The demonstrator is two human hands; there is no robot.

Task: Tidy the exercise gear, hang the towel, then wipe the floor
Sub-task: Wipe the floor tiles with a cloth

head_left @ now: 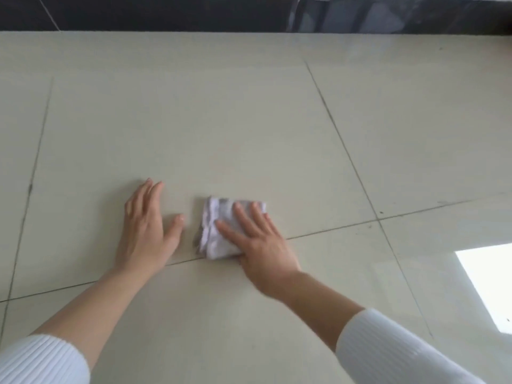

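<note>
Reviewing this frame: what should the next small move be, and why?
Probably slide the cloth forward across the floor. The right hand lies flat on the folded cloth, pressing it to the tile. The left hand rests flat beside it, seemingly as a brace, and bare tile lies ahead.

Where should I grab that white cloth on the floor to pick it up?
Probably pinch the cloth at its left edge, coming from the left: the folded layers bunch up there uncovered, while the right hand presses flat on the rest.
</note>
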